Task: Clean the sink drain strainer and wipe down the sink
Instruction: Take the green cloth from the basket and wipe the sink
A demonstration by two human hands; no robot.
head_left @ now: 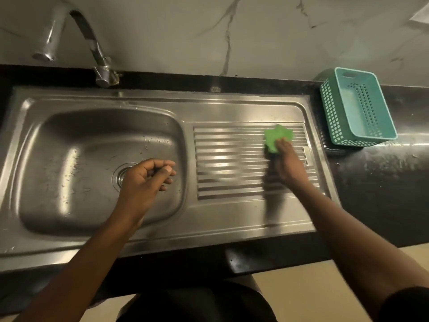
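Observation:
A stainless steel sink (69,126) with a ribbed drainboard (232,159) fills the counter. The round drain strainer (120,175) sits in the basin floor, half hidden by my left hand (148,177), which hovers over it with fingers loosely curled and thumb touching the fingertips; I cannot see anything in it. My right hand (287,163) presses a green scrub pad (277,137) onto the far right part of the drainboard. The pad and hand are motion-blurred.
A chrome tap (92,47) arches over the basin's back left. A teal plastic basket (357,108) stands on the black counter (383,182) right of the sink. A marble-look wall runs behind. Water droplets dot the basin.

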